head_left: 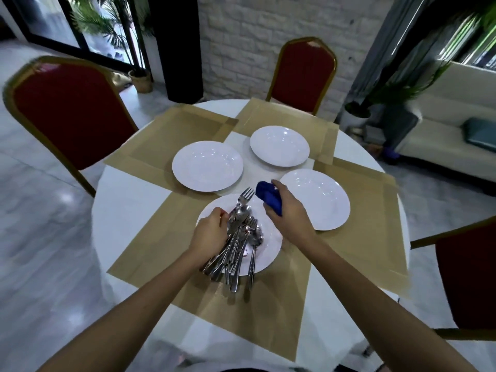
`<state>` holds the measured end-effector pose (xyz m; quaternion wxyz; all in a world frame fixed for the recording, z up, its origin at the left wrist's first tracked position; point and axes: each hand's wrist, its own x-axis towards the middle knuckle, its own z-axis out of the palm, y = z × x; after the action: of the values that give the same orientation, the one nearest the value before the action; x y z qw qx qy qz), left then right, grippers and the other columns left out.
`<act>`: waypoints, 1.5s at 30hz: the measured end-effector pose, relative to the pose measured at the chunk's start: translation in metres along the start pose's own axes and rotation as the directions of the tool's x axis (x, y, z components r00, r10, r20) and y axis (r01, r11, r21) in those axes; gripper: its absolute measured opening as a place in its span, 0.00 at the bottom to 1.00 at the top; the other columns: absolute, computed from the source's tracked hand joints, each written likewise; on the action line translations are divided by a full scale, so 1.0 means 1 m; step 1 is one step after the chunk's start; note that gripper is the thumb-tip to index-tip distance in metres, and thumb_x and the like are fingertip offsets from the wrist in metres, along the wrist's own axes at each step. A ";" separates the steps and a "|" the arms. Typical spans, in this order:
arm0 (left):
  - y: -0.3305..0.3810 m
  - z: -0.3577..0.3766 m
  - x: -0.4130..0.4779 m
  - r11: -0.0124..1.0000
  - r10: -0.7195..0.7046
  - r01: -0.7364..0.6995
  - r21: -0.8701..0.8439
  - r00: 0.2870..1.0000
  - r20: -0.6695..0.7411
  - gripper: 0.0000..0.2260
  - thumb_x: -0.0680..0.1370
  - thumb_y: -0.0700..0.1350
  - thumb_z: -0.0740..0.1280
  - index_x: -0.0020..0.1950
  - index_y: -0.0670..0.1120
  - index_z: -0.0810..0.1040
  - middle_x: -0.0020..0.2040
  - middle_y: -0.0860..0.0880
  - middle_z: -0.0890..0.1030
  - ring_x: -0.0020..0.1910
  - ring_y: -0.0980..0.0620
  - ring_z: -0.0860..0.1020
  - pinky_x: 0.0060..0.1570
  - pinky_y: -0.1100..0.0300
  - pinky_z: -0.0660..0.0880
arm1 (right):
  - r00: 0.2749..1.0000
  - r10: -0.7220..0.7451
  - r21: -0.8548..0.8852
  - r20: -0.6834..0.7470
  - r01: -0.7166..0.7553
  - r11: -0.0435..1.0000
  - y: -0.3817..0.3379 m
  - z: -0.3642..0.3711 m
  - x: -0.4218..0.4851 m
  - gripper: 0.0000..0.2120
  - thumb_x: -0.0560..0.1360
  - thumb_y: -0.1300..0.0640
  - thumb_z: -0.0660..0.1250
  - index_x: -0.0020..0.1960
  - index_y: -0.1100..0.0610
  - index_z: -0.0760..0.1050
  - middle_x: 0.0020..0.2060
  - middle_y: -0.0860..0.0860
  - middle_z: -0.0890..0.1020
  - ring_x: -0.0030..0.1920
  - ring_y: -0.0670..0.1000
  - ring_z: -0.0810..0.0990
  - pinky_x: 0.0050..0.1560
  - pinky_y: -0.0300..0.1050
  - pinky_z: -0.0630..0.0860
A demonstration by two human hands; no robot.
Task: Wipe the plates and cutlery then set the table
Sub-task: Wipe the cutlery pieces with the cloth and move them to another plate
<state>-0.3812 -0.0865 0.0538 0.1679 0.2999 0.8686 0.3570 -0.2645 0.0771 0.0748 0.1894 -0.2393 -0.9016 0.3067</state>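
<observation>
Several white plates lie on tan placemats on a round white table point(123, 200). The nearest plate point(271, 245) carries a bundle of metal cutlery point(239, 237): forks, spoons and knives, handles pointing toward me. My left hand point(210, 233) grips that bundle over the near plate, with one fork point(245, 197) sticking out beyond it. My right hand point(288, 214) holds a bunched blue cloth point(268, 196) just right of the fork tips. Other plates sit at the left point(207, 165), at the back point(279, 145) and at the right point(320, 198).
Red chairs with gold frames stand at the left point(67, 114), the far side point(303, 73) and the right point(467, 275). A tan placemat point(367, 232) lies under the right plate. A white sofa point(440, 135) and potted plants are beyond the table.
</observation>
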 end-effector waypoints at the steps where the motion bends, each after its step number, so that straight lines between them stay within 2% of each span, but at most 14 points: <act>1: 0.007 0.001 -0.002 1.000 0.012 -0.012 -0.027 1.000 -0.002 0.11 0.82 0.46 0.56 0.49 0.41 0.75 0.41 0.43 0.80 0.42 0.42 0.77 0.41 0.53 0.68 | 0.994 -0.106 0.021 0.000 0.106 0.994 -0.006 -0.001 0.002 0.26 0.75 0.56 0.69 0.71 0.56 0.66 0.60 0.54 0.77 0.56 0.53 0.76 0.55 0.41 0.70; 5: 0.033 0.005 -0.006 0.991 0.066 -0.068 -0.115 0.998 -0.017 0.13 0.82 0.45 0.55 0.40 0.44 0.72 0.32 0.48 0.75 0.31 0.49 0.72 0.35 0.54 0.66 | 0.954 -0.297 -0.143 0.032 0.298 0.944 -0.006 0.008 0.011 0.24 0.71 0.56 0.73 0.65 0.59 0.74 0.55 0.57 0.75 0.49 0.58 0.78 0.47 0.51 0.77; 10: 0.043 0.004 -0.011 0.984 0.092 -0.103 -0.145 0.992 -0.083 0.14 0.83 0.46 0.55 0.37 0.52 0.70 0.31 0.53 0.74 0.31 0.53 0.73 0.32 0.60 0.66 | 0.977 0.013 -0.046 -0.215 -0.024 0.999 -0.013 0.001 0.033 0.18 0.74 0.53 0.70 0.63 0.55 0.76 0.54 0.53 0.73 0.47 0.56 0.77 0.43 0.49 0.76; 16: 0.041 -0.001 -0.011 0.979 0.076 -0.097 -0.179 0.990 -0.120 0.15 0.83 0.45 0.56 0.36 0.53 0.69 0.31 0.56 0.75 0.30 0.57 0.72 0.32 0.61 0.65 | 0.954 -0.290 -0.235 0.075 0.299 0.925 -0.017 -0.004 0.028 0.20 0.71 0.54 0.72 0.62 0.54 0.77 0.52 0.54 0.75 0.44 0.57 0.78 0.40 0.47 0.74; 18: 0.038 0.000 -0.012 0.983 0.080 -0.097 -0.153 0.990 -0.117 0.14 0.82 0.46 0.56 0.37 0.50 0.70 0.31 0.52 0.74 0.31 0.53 0.72 0.34 0.57 0.66 | 0.992 -0.127 -0.173 -0.004 0.125 0.977 -0.015 -0.007 0.041 0.14 0.74 0.53 0.70 0.58 0.53 0.78 0.50 0.53 0.74 0.43 0.54 0.77 0.41 0.46 0.73; 20: 0.035 0.002 -0.015 0.985 0.071 -0.088 -0.151 0.991 -0.113 0.14 0.83 0.47 0.55 0.39 0.46 0.71 0.31 0.50 0.75 0.32 0.50 0.72 0.36 0.54 0.67 | 0.992 0.097 -0.005 -0.079 -0.098 0.995 -0.013 -0.015 0.058 0.03 0.75 0.53 0.67 0.43 0.50 0.76 0.42 0.55 0.74 0.38 0.55 0.77 0.38 0.46 0.72; 21: 0.033 0.001 -0.015 0.986 0.046 -0.061 -0.157 0.994 -0.099 0.14 0.83 0.48 0.54 0.41 0.45 0.72 0.33 0.49 0.76 0.34 0.49 0.74 0.37 0.53 0.69 | 0.977 0.172 0.083 -0.123 -0.163 0.983 -0.009 -0.018 0.066 0.09 0.75 0.53 0.66 0.37 0.49 0.72 0.37 0.56 0.73 0.33 0.56 0.76 0.35 0.45 0.71; 25: 0.028 -0.012 -0.003 0.955 -0.168 0.172 -0.243 0.985 0.039 0.16 0.82 0.47 0.54 0.39 0.48 0.75 0.36 0.49 0.76 0.40 0.47 0.74 0.43 0.54 0.68 | 0.891 0.361 0.415 -0.274 -0.229 0.881 -0.012 -0.027 0.068 0.09 0.76 0.52 0.64 0.41 0.56 0.73 0.33 0.57 0.73 0.27 0.52 0.73 0.28 0.42 0.68; 29: 0.036 -0.022 -0.005 0.876 -0.197 0.257 -0.407 0.963 0.184 0.20 0.83 0.54 0.53 0.42 0.44 0.77 0.29 0.53 0.70 0.28 0.54 0.68 0.29 0.59 0.62 | 0.986 0.017 0.295 -0.165 0.033 0.955 -0.025 -0.018 0.047 0.11 0.76 0.52 0.69 0.56 0.53 0.78 0.46 0.50 0.73 0.43 0.46 0.74 0.43 0.32 0.70; 32: 0.046 -0.024 -0.011 0.779 -0.157 0.304 -0.548 0.942 0.298 0.18 0.83 0.52 0.53 0.40 0.45 0.73 0.24 0.56 0.63 0.21 0.58 0.58 0.23 0.64 0.54 | 0.973 -0.225 0.113 0.057 0.217 0.969 -0.022 0.001 0.035 0.16 0.74 0.49 0.70 0.60 0.52 0.78 0.47 0.47 0.72 0.45 0.46 0.74 0.45 0.43 0.75; 36: 0.047 -0.024 -0.018 0.704 -0.125 0.332 -0.627 0.928 0.350 0.17 0.83 0.50 0.53 0.38 0.46 0.70 0.24 0.56 0.59 0.22 0.58 0.55 0.22 0.66 0.51 | 0.981 -0.033 0.096 -0.192 0.052 0.994 -0.019 0.004 0.042 0.12 0.74 0.50 0.71 0.56 0.52 0.80 0.48 0.46 0.71 0.45 0.46 0.73 0.43 0.49 0.76; 41: 0.046 -0.029 -0.017 0.734 -0.110 0.295 -0.612 0.940 0.322 0.17 0.83 0.50 0.53 0.38 0.45 0.70 0.23 0.56 0.59 0.22 0.58 0.54 0.23 0.66 0.52 | 0.966 -0.245 0.015 -0.086 0.247 0.969 -0.016 -0.003 0.036 0.13 0.73 0.50 0.71 0.56 0.51 0.80 0.49 0.45 0.71 0.45 0.47 0.75 0.42 0.43 0.74; 43: 0.046 -0.032 -0.016 0.788 -0.075 0.263 -0.556 0.938 0.337 0.17 0.83 0.51 0.53 0.39 0.45 0.70 0.23 0.56 0.59 0.22 0.58 0.55 0.23 0.66 0.52 | 0.985 -0.083 0.093 -0.153 0.098 0.991 -0.018 -0.013 0.042 0.12 0.74 0.52 0.71 0.56 0.54 0.79 0.49 0.49 0.74 0.45 0.49 0.77 0.43 0.42 0.74; 45: 0.046 -0.035 -0.014 0.840 -0.044 0.224 -0.495 0.936 0.348 0.17 0.83 0.51 0.54 0.38 0.46 0.71 0.22 0.56 0.61 0.22 0.58 0.56 0.23 0.65 0.52 | 0.969 0.224 0.414 -0.106 -0.162 0.896 -0.025 -0.026 0.048 0.12 0.74 0.53 0.71 0.56 0.55 0.76 0.42 0.52 0.78 0.36 0.48 0.77 0.34 0.39 0.74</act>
<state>-0.3699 -0.0882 0.1124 0.4083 0.2341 0.7169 0.5144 -0.2988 0.0981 0.1193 0.2706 -0.3061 -0.7739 0.4838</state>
